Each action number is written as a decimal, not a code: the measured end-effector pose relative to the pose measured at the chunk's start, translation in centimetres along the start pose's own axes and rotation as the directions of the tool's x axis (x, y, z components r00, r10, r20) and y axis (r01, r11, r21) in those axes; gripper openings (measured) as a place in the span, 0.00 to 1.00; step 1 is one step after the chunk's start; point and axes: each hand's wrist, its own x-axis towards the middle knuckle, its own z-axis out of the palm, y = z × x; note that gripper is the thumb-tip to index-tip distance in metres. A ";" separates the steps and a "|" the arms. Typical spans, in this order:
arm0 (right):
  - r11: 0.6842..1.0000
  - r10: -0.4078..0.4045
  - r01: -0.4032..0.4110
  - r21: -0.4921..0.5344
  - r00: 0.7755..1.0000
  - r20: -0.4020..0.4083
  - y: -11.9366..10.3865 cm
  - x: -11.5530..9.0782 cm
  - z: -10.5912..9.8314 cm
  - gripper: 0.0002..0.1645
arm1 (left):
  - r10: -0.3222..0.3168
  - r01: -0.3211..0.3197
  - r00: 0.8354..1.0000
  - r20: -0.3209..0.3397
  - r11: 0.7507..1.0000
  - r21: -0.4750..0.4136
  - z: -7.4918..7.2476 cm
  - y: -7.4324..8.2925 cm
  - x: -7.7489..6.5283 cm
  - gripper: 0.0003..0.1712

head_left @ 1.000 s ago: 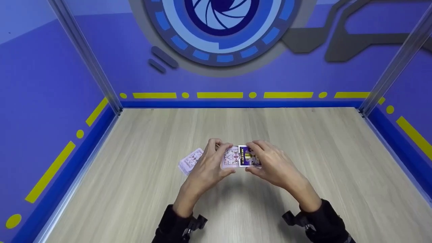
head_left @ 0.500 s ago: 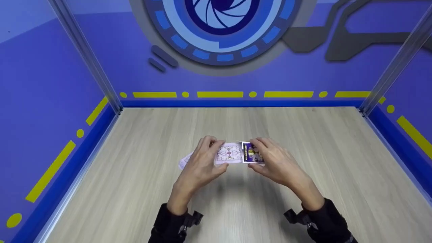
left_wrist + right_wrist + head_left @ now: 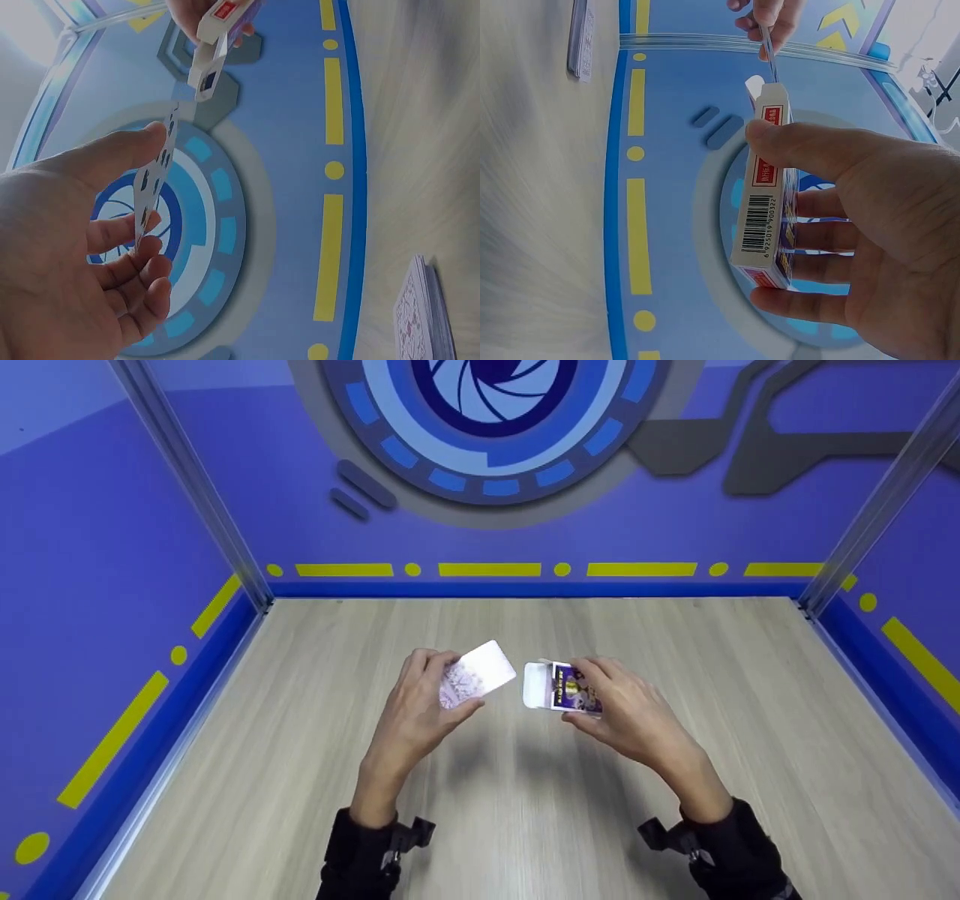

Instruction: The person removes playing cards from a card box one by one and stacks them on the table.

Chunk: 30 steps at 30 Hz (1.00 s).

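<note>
My left hand [image 3: 420, 697] pinches a thin set of playing cards [image 3: 480, 671] by its long edges, thumb on one side and fingertips on the other. The cards are tilted, their patterned back up and bright with glare; pips show on the face in the left wrist view. To the right, my right hand [image 3: 630, 712] grips a purple and white card box [image 3: 577, 690] between thumb and fingers. Its flap end [image 3: 535, 685] is unfolded and points at the cards, with a small gap between. A barcode lies along the box's side [image 3: 757, 225] in the right wrist view.
A stack of playing cards [image 3: 414, 315] lies on the wooden table [image 3: 300, 735]; in the head view my left hand hides it. Blue printed panels [image 3: 525, 540] stand behind and at both sides, with metal corner posts [image 3: 199, 487].
The cards have come away from the box's end as my left hand moved left and up, and they have tilted. My right hand has shifted slightly right and up with the box.
</note>
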 end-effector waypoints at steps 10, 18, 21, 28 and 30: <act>1.000 -0.005 0.005 -0.004 1.000 -0.008 0.2 0.0 -0.1 0.42 | -0.178 0.178 0.984 -0.001 0.982 0.067 -0.1 -2.1 0.1 0.41; 1.000 -0.002 0.002 -0.006 1.000 -0.009 0.1 0.0 -0.2 0.42 | -0.258 0.254 0.965 0.046 0.964 0.076 0.2 -3.7 0.1 0.41; 1.000 0.002 -0.002 -0.010 1.000 -0.002 0.1 0.0 -0.3 0.42 | -0.291 0.285 0.955 0.062 0.954 0.090 0.5 -4.3 0.1 0.41; 1.000 0.011 -0.011 -0.006 1.000 -0.002 0.1 0.0 -0.3 0.43 | -0.343 0.331 0.934 0.097 0.936 0.121 1.5 -6.0 -0.1 0.41; 1.000 0.016 -0.016 -0.004 1.000 -0.002 0.1 0.0 -0.3 0.43 | -0.362 0.347 0.926 0.109 0.928 0.137 1.8 -6.4 -0.2 0.40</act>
